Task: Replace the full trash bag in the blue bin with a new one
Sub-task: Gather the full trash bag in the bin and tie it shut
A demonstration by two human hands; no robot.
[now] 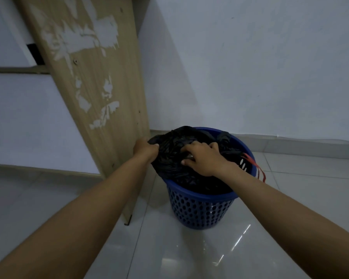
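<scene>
Now I have both hands on the black trash bag, which sits inside the blue bin and bulges above its rim. My left hand clutches the bag's edge at the bin's left rim; my right hand bunches plastic over the bin's middle. I judge this the gathering step; next I should draw the mouth closed and lift straight up.

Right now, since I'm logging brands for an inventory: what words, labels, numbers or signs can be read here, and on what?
No text can be read.
The white marks on the black trash bag, beside the right hand: too blurred to read.
The torn white patches on the wooden panel: no lettering shows.
On the blue bin: no label shows.
</scene>
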